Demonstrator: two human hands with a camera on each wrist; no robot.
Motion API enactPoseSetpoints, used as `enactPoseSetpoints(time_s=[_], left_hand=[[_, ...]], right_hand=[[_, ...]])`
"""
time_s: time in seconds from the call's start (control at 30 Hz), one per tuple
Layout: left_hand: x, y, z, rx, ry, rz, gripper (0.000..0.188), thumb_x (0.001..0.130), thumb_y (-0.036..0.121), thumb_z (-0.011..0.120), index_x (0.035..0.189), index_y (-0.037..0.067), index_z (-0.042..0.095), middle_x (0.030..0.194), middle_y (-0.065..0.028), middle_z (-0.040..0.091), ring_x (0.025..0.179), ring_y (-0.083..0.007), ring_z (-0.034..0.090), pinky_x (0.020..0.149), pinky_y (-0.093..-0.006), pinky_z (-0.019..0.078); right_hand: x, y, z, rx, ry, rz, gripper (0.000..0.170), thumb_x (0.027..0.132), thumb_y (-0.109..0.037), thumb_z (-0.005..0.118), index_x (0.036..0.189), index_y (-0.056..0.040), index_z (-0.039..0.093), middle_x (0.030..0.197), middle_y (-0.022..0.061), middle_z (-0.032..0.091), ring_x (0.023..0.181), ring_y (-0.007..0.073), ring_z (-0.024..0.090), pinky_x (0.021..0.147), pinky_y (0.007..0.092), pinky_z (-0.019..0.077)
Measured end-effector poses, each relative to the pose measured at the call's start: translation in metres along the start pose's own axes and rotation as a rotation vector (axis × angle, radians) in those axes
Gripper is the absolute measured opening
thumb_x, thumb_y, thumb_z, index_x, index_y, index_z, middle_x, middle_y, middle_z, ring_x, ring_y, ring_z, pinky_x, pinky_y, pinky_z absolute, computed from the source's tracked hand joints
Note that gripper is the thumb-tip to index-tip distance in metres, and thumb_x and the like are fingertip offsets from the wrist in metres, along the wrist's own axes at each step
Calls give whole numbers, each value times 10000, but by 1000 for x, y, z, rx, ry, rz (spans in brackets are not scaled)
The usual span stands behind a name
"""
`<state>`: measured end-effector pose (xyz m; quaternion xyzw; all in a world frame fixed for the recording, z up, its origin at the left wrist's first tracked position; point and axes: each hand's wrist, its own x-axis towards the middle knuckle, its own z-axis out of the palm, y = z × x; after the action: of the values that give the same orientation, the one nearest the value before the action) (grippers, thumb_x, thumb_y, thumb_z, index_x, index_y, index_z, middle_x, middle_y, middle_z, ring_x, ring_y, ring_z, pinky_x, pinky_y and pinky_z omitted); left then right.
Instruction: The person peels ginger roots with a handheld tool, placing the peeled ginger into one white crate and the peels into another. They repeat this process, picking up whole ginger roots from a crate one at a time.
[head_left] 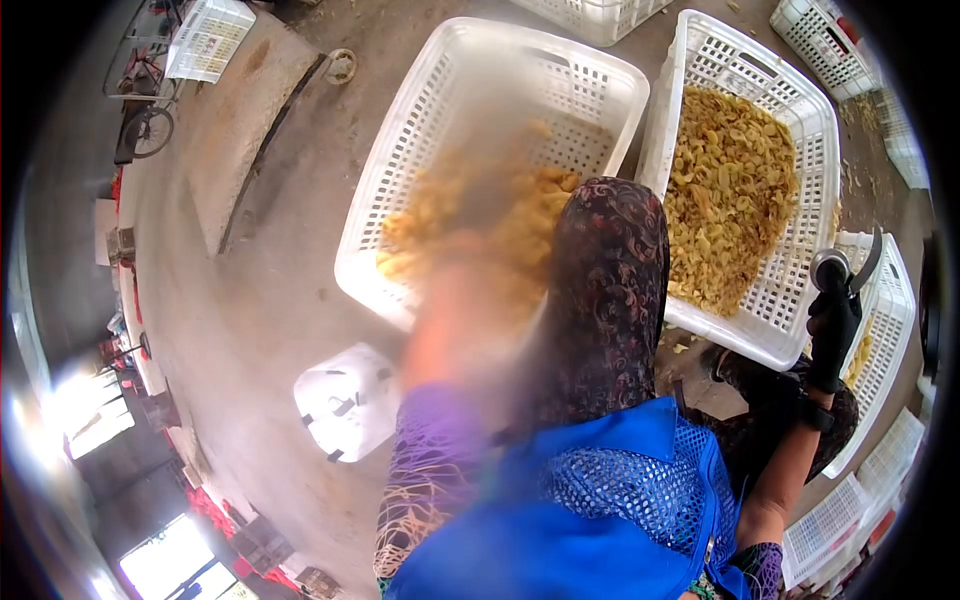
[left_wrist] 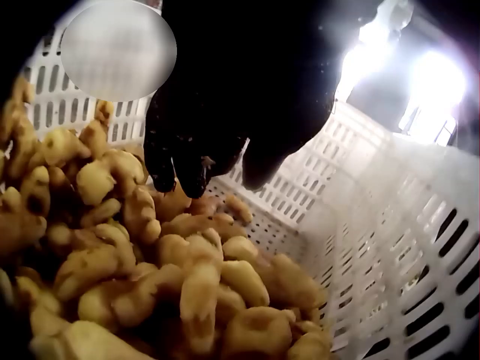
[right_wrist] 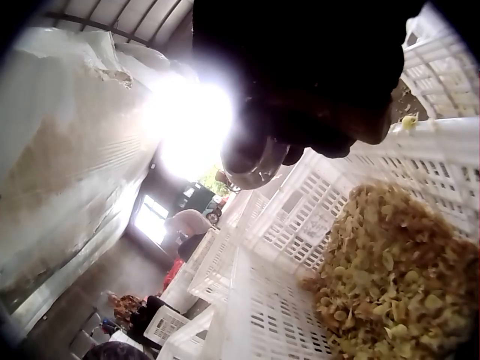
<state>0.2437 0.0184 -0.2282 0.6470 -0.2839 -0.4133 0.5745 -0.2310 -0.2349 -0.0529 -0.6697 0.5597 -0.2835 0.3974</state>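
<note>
The left hand, in a black glove, hangs with its fingers pointing down over pieces of ginger root in a white crate; nothing shows between the fingers. In the head view that hand is blurred above the same ginger. Out to the right, the gloved right hand grips a curved-bladed tool with a round metal part. In the right wrist view the right hand is dark, the metal part by its fingers. Sliced pieces lie in the second crate.
More white crates stand at the right and along the top. A white container sits on the floor left of the person's arm. The person's patterned trouser leg lies between the two main crates. A bicycle is at the far upper left.
</note>
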Motion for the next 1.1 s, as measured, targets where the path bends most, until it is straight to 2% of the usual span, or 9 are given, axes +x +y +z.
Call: enactPoseSetpoints(time_s=[0.1, 0.37, 0.5, 0.57, 0.77, 0.83, 0.97, 1.0, 1.1], left_hand=[[19, -48, -2, 881, 36, 429, 270, 928, 211, 460, 1079, 51, 617, 1060, -119, 635, 984, -188, 608, 831, -278, 472], [26, 16, 44, 1370, 59, -398, 335, 962, 225, 401, 1203, 36, 540, 1159, -145, 587, 1073, -216, 570, 895, -292, 455], [28, -32, 23, 1095, 304, -495, 348, 964, 218, 400, 1228, 21, 512, 1148, -141, 590, 1070, -201, 575, 878, -285, 468], [26, -105, -25, 986, 93, 277, 313, 958, 217, 421, 1171, 21, 541, 1063, -121, 612, 961, -182, 606, 837, -256, 483], [-32, 76, -1, -311, 280, -294, 138, 915, 162, 470, 971, 68, 554, 839, -31, 585, 739, -149, 588, 705, -269, 501], [-16, 71, -15, 735, 295, 88, 134, 908, 171, 461, 953, 75, 544, 805, -19, 569, 737, -161, 597, 691, -307, 517], [-21, 107, -6, -717, 151, 31, 259, 933, 316, 474, 1000, 79, 553, 849, -42, 582, 761, -219, 605, 735, -430, 539], [-25, 123, 5, -792, 86, 17, 211, 908, 239, 536, 1025, 64, 550, 855, -41, 582, 756, -222, 598, 726, -393, 537], [-33, 160, 38, 360, 156, 199, 403, 926, 267, 477, 1263, 48, 445, 1067, -112, 577, 944, -227, 581, 841, -375, 504]], right_hand=[[2, 12, 4, -232, 40, -335, 260, 922, -287, 541, 816, -57, 602, 565, -17, 467, 441, 53, 388, 413, 210, 276], [1, -8, 18, 154, 94, 201, 198, 894, -265, 581, 839, -75, 600, 517, -22, 448, 386, 43, 359, 378, 202, 241], [-2, -14, 19, 170, 89, 228, 200, 896, -266, 579, 839, -75, 592, 534, -23, 450, 390, 41, 358, 382, 195, 247], [-3, -17, 17, 159, 65, 190, 194, 893, -263, 583, 844, -76, 595, 548, -28, 447, 391, 39, 357, 387, 193, 261], [0, -4, 18, 125, 48, 67, 197, 911, -259, 563, 858, -73, 600, 556, -32, 445, 417, 42, 364, 387, 205, 255], [-3, -2, 20, -76, 94, -264, 198, 916, -248, 550, 867, -65, 606, 555, -23, 447, 418, 49, 370, 387, 207, 256], [-8, -29, 8, 267, 4, 171, 219, 940, -231, 515, 823, -67, 601, 552, -17, 445, 426, 59, 387, 399, 220, 280], [-12, -19, 10, 58, 24, -220, 248, 951, -239, 498, 797, -70, 594, 540, -24, 434, 423, 63, 387, 406, 225, 289], [-8, -21, 6, 353, 1, 143, 284, 927, -288, 524, 715, -102, 548, 499, -34, 408, 398, 60, 383, 385, 231, 266]])
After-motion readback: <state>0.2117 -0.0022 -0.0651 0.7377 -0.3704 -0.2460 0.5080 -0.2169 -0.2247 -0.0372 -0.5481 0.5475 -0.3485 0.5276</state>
